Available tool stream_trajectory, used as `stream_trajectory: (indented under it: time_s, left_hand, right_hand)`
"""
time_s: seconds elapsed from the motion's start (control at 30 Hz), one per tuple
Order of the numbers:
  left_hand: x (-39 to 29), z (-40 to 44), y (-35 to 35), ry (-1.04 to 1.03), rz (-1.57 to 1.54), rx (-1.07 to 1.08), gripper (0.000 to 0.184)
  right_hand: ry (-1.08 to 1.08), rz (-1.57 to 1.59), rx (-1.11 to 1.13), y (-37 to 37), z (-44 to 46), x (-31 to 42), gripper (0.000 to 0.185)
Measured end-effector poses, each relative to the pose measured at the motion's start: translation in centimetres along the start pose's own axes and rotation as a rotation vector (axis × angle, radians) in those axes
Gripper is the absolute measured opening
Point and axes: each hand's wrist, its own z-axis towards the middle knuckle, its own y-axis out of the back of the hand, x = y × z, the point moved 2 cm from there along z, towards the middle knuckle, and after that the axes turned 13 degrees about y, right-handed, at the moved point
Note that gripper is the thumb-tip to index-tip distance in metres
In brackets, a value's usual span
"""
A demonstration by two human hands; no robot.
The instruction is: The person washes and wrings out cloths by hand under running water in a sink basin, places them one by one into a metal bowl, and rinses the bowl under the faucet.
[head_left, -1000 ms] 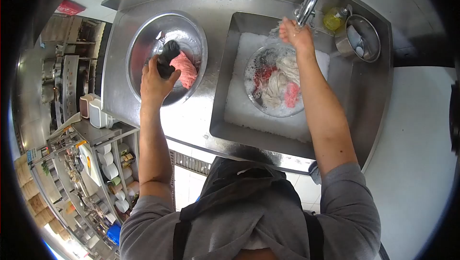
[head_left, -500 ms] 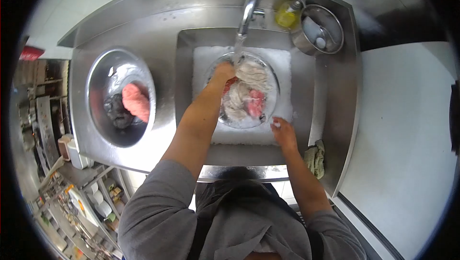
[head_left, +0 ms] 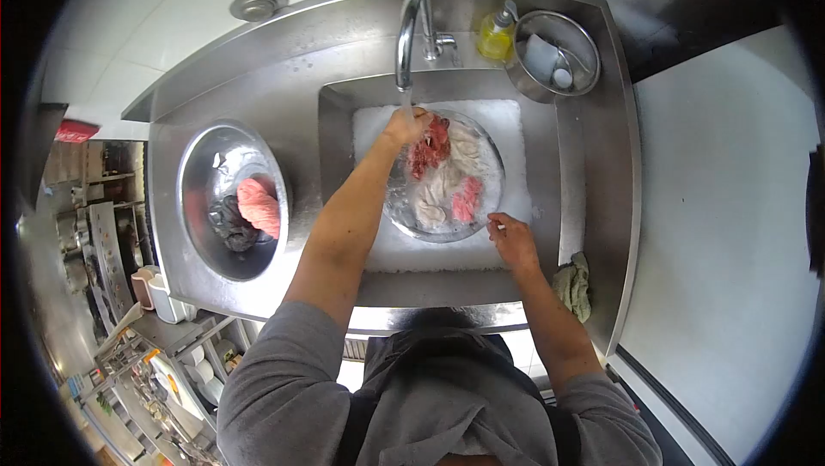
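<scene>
Left hand (head_left: 407,127), grip unclear, meets tap water (head_left: 406,99) at a steel basin's (head_left: 497,165) rim; right hand (head_left: 513,243), fingers parted, flanks the opposite edge, foam (head_left: 510,127) filling the room toward the sink walls (head_left: 338,152).

No text, brand or number can be read. Pale marks are carried by a red object (head_left: 76,130) beyond the worktop's (head_left: 301,92) back left corner, and a blue-and-white label (head_left: 76,384) is seen at the shelf rack's far end, too small to be deciphered.
</scene>
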Motion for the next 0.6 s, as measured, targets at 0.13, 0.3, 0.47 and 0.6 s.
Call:
stream_trajectory:
  time_s: [0.13, 0.3, 0.47, 0.6]
  left_hand:
    - [-3.2, -4.1, 4.3, -0.065, -0.178, -0.016, 0.028]
    - [-6.6, -7.8, 9.1, -0.183, -0.115, 0.217, 0.022]
    - [-7.6, -10.9, 14.0, -0.305, -0.023, 0.061, 0.019]
    - [-9.2, -14.7, 18.9, -0.177, -0.305, -0.036, 0.019]
  right_hand:
    - [0.163, -0.011, -0.026, 1.0, 5.1, 4.6, 0.029]
    - [0.507, 0.009, -0.202, 1.0, 12.0, 13.4, 0.037]
    - [0.533, -0.008, -0.109, -1.2, 16.3, 17.6, 0.034]
    - [0.46, 0.041, 0.097, -1.8, 16.9, 16.9, 0.031]
